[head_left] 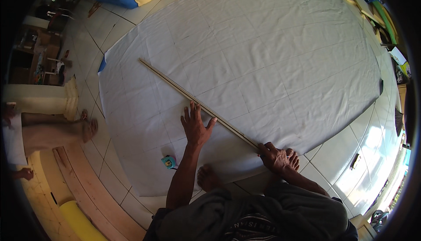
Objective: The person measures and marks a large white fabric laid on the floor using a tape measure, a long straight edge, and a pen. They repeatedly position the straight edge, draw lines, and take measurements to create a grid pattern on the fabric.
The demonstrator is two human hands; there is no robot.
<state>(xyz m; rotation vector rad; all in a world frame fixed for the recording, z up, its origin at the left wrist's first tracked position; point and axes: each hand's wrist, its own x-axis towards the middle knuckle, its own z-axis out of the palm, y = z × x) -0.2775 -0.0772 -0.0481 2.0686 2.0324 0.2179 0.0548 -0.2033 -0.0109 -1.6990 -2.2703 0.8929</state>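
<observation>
A large white sheet of cloth is spread over the floor, with faint straight lines showing across it. On it lies a long, narrow straight strip, slanting from the upper left down toward my right foot. My left hand presses on the strip near its middle, fingers stretched and spread. At the strip's near end my right hand is closed, with its fingers bent in; what they pinch is too small to name. A turquoise tape measure sits on the cloth, left of my left forearm.
My bare feet are at the cloth's near edge. Another person's legs stand at the left, beside wooden boards and a yellow roll. A small dark object lies on the tiles at right.
</observation>
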